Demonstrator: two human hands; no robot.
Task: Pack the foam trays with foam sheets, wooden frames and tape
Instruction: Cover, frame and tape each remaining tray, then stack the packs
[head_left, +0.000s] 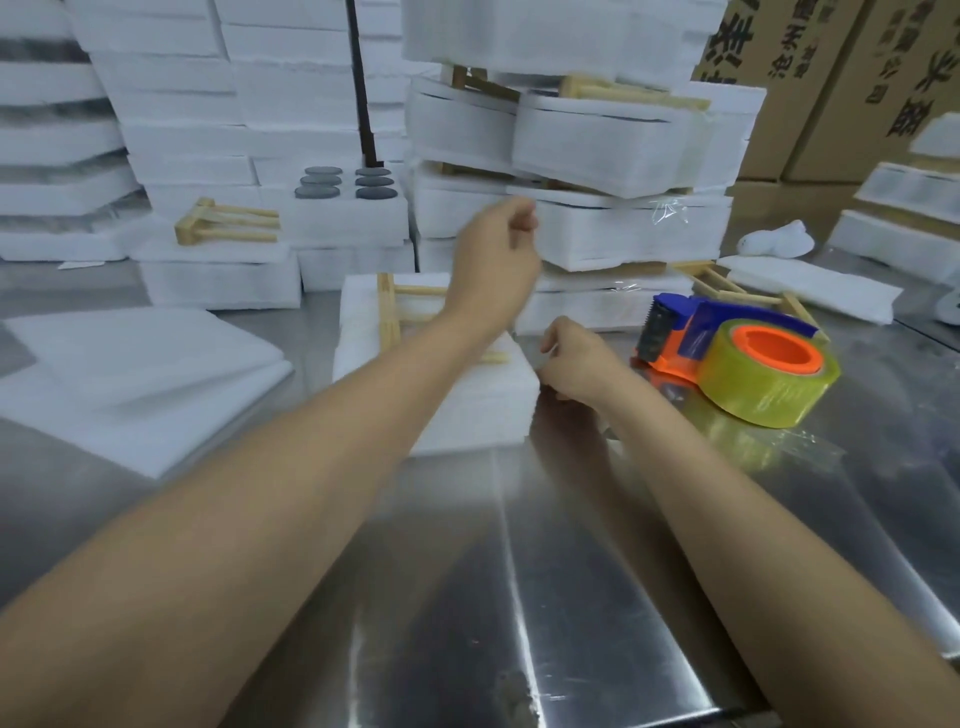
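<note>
- Bench (519, 597): brushed steel, reflective, likely slick; foam would slide on it.
- Foam tray (467, 410) mid-bench, wooden frame (389, 312) lying on top. Foam looks light, soft, dent-prone; best held by its side walls with flat palms.
- Right hand (576, 358) at the tray's right corner, fingers curled; what they pinch, cannot tell.
- Tape dispenser (737, 358) just right: clear roll, orange core.
- Left hand (498, 249) raised over the tray's far edge, blurred, fingers curled, apparently empty.
- Far: packed stacks (597, 171).

Cardboard boxes (826, 88) top right: large black Chinese characters, cropped and blurred, not reliably readable.
</note>
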